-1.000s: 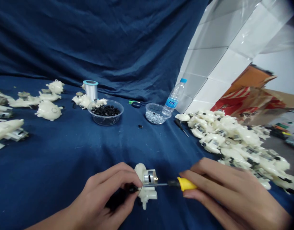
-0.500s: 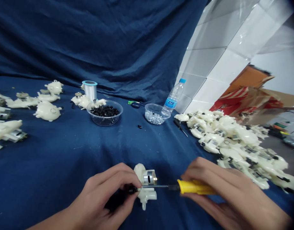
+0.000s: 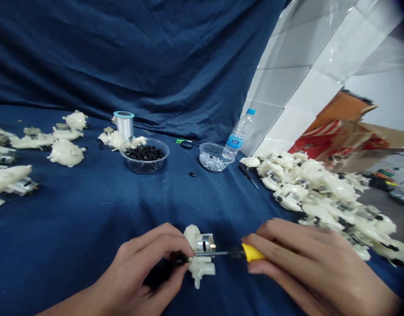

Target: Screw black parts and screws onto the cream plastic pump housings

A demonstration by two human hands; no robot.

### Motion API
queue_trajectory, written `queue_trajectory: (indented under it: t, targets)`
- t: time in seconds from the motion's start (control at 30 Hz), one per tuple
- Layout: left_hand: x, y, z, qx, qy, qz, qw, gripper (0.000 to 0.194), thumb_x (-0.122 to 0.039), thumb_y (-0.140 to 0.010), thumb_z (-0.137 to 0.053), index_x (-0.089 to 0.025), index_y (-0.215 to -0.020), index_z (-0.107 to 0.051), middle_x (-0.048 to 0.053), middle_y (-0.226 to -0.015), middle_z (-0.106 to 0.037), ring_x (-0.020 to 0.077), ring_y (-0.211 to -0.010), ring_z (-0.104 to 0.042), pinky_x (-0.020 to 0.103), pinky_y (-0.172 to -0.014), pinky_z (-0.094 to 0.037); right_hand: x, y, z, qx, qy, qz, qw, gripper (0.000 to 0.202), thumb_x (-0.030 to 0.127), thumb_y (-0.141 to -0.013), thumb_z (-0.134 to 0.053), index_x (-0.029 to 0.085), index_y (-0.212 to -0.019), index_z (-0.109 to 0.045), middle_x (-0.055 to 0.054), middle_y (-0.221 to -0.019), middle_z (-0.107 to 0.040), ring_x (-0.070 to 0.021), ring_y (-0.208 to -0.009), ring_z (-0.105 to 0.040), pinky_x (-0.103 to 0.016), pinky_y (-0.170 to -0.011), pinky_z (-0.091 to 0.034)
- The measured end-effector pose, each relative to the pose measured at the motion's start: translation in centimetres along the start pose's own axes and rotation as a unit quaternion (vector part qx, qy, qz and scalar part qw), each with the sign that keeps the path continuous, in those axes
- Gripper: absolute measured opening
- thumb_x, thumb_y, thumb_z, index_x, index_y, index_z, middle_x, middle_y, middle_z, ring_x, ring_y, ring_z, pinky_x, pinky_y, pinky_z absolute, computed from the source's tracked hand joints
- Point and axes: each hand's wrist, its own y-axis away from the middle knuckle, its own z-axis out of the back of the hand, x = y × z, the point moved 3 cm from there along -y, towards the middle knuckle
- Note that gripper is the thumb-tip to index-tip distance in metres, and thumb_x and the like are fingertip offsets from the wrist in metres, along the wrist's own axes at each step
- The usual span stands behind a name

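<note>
Looks partway through one unit: silver cylindrical metal motor [image 3: 205, 242] already seated in cream moulded-plastic housing [image 3: 198, 267], at front centre between both hands. Pinching with left hand [image 3: 145, 265], thumb and forefinger drawn together on housing's left edge, beside small black part [image 3: 181, 260]. Gripping with right hand [image 3: 303, 261], fingers wrapped around yellow handle of metal-shafted screwdriver [image 3: 252, 253]; holding shaft level, tip at left fingertips. Cannot tell presence or depth of any screw there. Probably finished: heap of cream motor-fitted units [image 3: 320, 188] at right; probably waiting: scattered cream units [image 3: 66, 152] at left. Cannot tell for certain.

Spread underneath: dark blue cloth [image 3: 149, 206]. On it, clear plastic tub of black bits [image 3: 146, 166], clear plastic tub of silvery bits [image 3: 227, 163], blue-capped clear bottle [image 3: 236, 138], silvery wire spool [image 3: 125, 126], dark-handled screwdriver [image 3: 248, 175]. Behind: blue curtain [image 3: 123, 52], white tiled wall [image 3: 284, 87], red printed packaging [image 3: 330, 142].
</note>
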Motion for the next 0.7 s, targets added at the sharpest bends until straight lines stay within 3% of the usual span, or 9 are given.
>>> queue_trajectory:
  t: [0.17,0.33,0.5,0.7]
  targets:
    - [0.00,0.05,0.09,0.003,0.009,-0.002,1.000,0.028,0.004,-0.082,-0.056,-0.018,-0.098,-0.063,-0.001,-0.088,-0.069,0.0054,-0.071,-0.068,0.008,-0.069,-0.054,-0.11,0.19,-0.07,0.045,-0.023,-0.036,0.998,0.017,0.027,-0.102,-0.053,0.020,-0.117,-0.057,-0.005,-0.098,-0.065,-0.0149,-0.078,-0.065,-0.027,-0.062,-0.045]
    - [0.07,0.02,0.04,0.001,0.005,0.000,1.000,0.028,0.005,-0.082,-0.055,-0.017,-0.098,-0.063,0.000,-0.087,-0.069,0.0061,-0.071,-0.067,0.009,-0.068,-0.055,0.07,-0.49,0.33,-0.007,0.015,0.018,1.000,0.015,0.028,-0.104,-0.048,0.019,-0.103,-0.060,-0.002,-0.078,-0.061,-0.0144,-0.060,-0.058,-0.029,-0.051,-0.038]
    - [0.30,-0.10,-0.04,0.000,0.004,0.000,1.000,0.028,0.004,-0.083,-0.055,-0.018,-0.099,-0.063,-0.001,-0.089,-0.068,0.0057,-0.072,-0.067,0.009,-0.069,-0.055,-0.43,0.11,-0.35,0.059,-0.024,-0.047,0.997,0.019,0.028,-0.103,-0.052,0.020,-0.119,-0.055,-0.006,-0.101,-0.064,-0.0147,-0.080,-0.065,-0.026,-0.064,-0.047]
    - [0.42,0.22,0.02,0.005,-0.002,0.011,1.000,0.028,0.004,-0.083,-0.056,-0.019,-0.099,-0.063,-0.002,-0.088,-0.068,0.0048,-0.071,-0.066,0.008,-0.070,-0.054,-0.08,-0.18,0.00,-0.011,-0.009,0.011,1.000,0.012,0.025,-0.103,-0.049,0.019,-0.107,-0.058,-0.003,-0.081,-0.063,-0.0151,-0.065,-0.059,-0.028,-0.054,-0.041]
